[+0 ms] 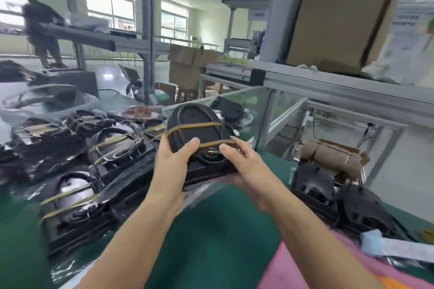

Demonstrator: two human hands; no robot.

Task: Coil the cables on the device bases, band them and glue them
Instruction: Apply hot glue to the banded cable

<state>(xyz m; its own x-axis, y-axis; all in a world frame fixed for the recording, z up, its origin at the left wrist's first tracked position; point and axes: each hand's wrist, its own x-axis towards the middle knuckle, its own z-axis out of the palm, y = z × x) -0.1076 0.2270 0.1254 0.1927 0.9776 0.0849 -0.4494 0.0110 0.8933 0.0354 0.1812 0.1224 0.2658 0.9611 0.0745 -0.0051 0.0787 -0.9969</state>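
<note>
Both hands — left (175,155), right (239,159) — gripping banded device base (199,134) w/ thumbs; probably check band (195,126) tension, keep base level — then glue.

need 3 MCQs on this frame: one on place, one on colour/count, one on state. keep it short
1. Where do the already banded black device bases lie?
A. left of the held base
B. on the grey shelf
C. inside the cardboard box

2. How many tan rubber bands cross the held black oval device base?
A. none
B. two
C. five

3. How is the held base supported?
A. flat on the green mat
B. by one hand
C. by both hands, off the mat

Key: 1 A, they are piled on the green table mat to its left. 2 B, one band crosses the upper part and one the lower. 3 C, the left hand and right hand grip its sides above the mat.
</note>
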